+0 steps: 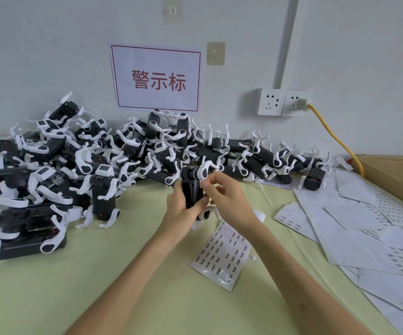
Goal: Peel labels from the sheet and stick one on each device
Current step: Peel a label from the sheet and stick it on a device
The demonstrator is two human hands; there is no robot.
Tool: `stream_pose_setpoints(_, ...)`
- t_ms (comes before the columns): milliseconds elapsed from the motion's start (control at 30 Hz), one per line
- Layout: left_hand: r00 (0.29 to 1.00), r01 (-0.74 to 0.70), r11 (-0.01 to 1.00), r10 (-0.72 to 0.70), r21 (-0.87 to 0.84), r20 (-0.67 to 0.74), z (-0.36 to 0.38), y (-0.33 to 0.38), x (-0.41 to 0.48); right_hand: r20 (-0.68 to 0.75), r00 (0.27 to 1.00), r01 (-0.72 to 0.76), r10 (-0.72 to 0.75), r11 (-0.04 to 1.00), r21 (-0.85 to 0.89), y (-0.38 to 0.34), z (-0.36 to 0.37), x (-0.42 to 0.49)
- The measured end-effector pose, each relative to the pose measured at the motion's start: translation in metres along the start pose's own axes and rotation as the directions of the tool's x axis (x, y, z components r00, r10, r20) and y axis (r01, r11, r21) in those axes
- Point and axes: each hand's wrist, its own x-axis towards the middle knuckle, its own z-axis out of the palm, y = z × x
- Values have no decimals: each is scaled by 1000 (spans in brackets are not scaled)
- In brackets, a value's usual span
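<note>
My left hand [179, 206] grips a black device with white legs [192, 189], held upright above the table's middle. My right hand [224, 197] pinches a small white label [203, 183] against the device's upper right side with thumb and forefinger. Below my hands, on the pale green table [98, 274], lies the label sheet [222, 255] with several rows of small printed labels. A large pile of the same black and white devices [74, 165] stretches along the wall from the left to the right.
Several used backing sheets [365, 238] are strewn over the table's right side. A cardboard box [394, 172] stands at the far right. A yellow cable [335, 134] runs from the wall socket [282, 102] down behind the box. A red-lettered sign [156, 78] hangs on the wall.
</note>
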Motion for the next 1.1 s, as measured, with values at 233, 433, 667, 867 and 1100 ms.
stream_pose_setpoints(233, 1000, -26, 1000, 26, -9, 4, 1, 2, 0, 4, 1000, -3, 3, 1000, -6, 0, 0, 0)
stream_pose_setpoints(433, 1000, -19, 1000, 19, -12, 9, 0, 0, 0, -2, 1000, -11, 11, 1000, 6, -1, 0, -1)
stream_pose_setpoints(667, 998, -54, 998, 55, -41, 4, 2, -2, 1, -5, 1000, -11, 11, 1000, -9, -2, 0, -2)
stream_pose_setpoints(867, 998, -56, 998, 56, -21, -4, 2, -1, 0, -8, 1000, -12, 12, 1000, -10, -3, 0, -2)
stream_pose_setpoints(1100, 997, -81, 997, 81, -7, 8, 3, 0, -1, -19, 1000, -14, 13, 999, -29, -2, 0, -1)
